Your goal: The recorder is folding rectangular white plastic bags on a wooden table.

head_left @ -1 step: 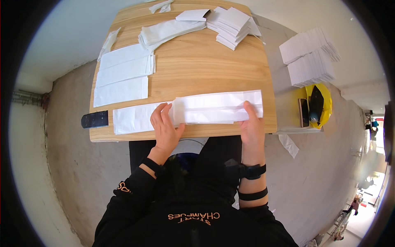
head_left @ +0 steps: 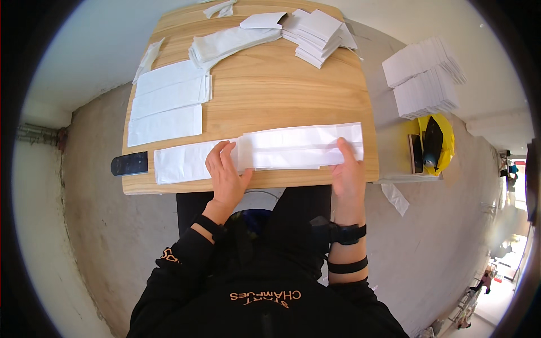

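Note:
A long flat white paper bag (head_left: 304,145) lies along the table's near edge. Its left end overlaps another long white bag (head_left: 181,162). My right hand (head_left: 348,172) pinches the upper bag near its right end, thumb on top and the other fingers mostly hidden beneath. My left hand (head_left: 226,177) rests where the two bags overlap, its fingers stretched out and lying on the white material. Lengthwise, a crease runs along the middle of the upper bag.
On the wooden table (head_left: 282,84) are flat white bags (head_left: 166,124) at left, a bundle of white bags (head_left: 231,45), a stack of white cards (head_left: 320,34) and a dark handheld device (head_left: 129,163). Beyond the right edge sit white stacks (head_left: 425,93), a yellow bag (head_left: 448,143) and a phone (head_left: 416,153).
My right hand has shifted slightly to the right, and the right end of the upper bag has moved with it. The left hand has stayed in place.

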A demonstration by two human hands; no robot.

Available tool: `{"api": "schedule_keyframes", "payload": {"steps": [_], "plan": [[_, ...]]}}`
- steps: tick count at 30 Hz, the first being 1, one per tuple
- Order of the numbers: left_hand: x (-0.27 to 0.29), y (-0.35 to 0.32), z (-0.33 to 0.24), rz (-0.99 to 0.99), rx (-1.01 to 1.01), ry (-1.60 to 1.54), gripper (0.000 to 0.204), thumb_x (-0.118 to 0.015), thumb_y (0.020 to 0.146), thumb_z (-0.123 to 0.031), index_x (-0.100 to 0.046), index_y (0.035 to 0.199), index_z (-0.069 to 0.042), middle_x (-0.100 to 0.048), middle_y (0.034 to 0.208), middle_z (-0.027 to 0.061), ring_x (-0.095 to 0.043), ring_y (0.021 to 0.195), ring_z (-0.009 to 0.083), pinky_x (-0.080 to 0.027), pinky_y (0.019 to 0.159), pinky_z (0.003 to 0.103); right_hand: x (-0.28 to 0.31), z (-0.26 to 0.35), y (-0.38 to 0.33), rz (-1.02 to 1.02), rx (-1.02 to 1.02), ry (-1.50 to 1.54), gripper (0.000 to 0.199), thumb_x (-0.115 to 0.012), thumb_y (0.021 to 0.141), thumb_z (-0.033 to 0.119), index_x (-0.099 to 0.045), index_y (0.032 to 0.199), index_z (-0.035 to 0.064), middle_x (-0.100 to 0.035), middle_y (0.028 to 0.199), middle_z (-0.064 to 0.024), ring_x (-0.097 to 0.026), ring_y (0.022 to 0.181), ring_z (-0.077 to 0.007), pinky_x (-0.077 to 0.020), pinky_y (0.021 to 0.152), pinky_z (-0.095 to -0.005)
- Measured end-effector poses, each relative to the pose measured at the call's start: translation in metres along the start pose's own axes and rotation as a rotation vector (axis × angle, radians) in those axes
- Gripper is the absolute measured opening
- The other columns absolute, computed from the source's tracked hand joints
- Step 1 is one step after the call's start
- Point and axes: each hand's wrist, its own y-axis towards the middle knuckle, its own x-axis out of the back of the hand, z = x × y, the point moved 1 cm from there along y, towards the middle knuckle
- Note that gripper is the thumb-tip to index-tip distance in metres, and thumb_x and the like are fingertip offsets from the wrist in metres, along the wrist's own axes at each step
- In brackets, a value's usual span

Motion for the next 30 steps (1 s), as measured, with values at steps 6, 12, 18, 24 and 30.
{"api": "schedule_keyframes", "payload": {"steps": [6, 12, 18, 24, 30], "plan": [[-0.005, 0.005, 0.002, 0.059, -0.098, 0.018, 0.035, -0.072, 0.061, -0.003, -0.058, 0.093, -0.011, -0.053, 0.111, 0.01, -0.047, 0.109, 0.032, -0.032, 0.098, 0.044, 0.046, 0.013, 0.031, -0.085, 0.007, -0.006, 0.034, -0.066, 0.087, 0.001, -0.056, 0.119, 0.0053, -0.062, 0.113, -0.0062, -0.062, 0.104, -0.0195, -0.0541, 0.086, -0.0323], [-0.01, 0.006, -0.002, 0.082, -0.157, -0.002, 0.025, -0.07, 0.064, -0.004, -0.061, 0.086, -0.011, -0.055, 0.104, 0.0071, -0.051, 0.101, 0.0289, -0.033, 0.097, 0.044, 0.083, -0.006, 0.052, -0.148, -0.036, -0.137, 0.042, -0.071, 0.084, 0.007, -0.055, 0.123, 0.0082, -0.061, 0.116, -0.0049, -0.059, 0.108, -0.0183, -0.0507, 0.089, -0.0327], [-0.016, 0.003, -0.001, 0.096, -0.19, 0.016, 0.021, -0.069, 0.066, -0.006, -0.062, 0.084, -0.012, -0.056, 0.102, 0.0066, -0.052, 0.099, 0.0281, -0.033, 0.097, 0.044, 0.11, -0.019, 0.064, -0.193, -0.074, -0.435, 0.037, -0.071, 0.084, 0.015, -0.059, 0.118, 0.007, -0.063, 0.106, -0.0031, -0.059, 0.095, -0.0139, -0.0482, 0.075, -0.0315], [-0.019, 0.003, 0.001, 0.087, -0.182, 0.006, 0.021, -0.069, 0.065, -0.005, -0.062, 0.084, -0.012, -0.056, 0.1, 0.0064, -0.053, 0.099, 0.0271, -0.034, 0.095, 0.043, 0.122, -0.027, 0.069, -0.15, 0.032, -0.538, 0.037, -0.073, 0.082, 0.017, -0.06, 0.113, 0.0034, -0.064, 0.098, -0.0036, -0.058, 0.084, -0.0123, -0.0461, 0.066, -0.0282], [-0.02, 0.003, -0.001, 0.077, -0.17, -0.011, 0.021, -0.068, 0.065, -0.004, -0.061, 0.084, -0.011, -0.055, 0.097, 0.0054, -0.052, 0.094, 0.0265, -0.034, 0.095, 0.042, 0.116, -0.023, 0.07, -0.136, -0.014, -0.617, 0.039, -0.072, 0.084, 0.012, -0.058, 0.119, 0.0042, -0.064, 0.105, -0.0044, -0.061, 0.092, -0.0137, -0.05, 0.073, -0.0282]]}}
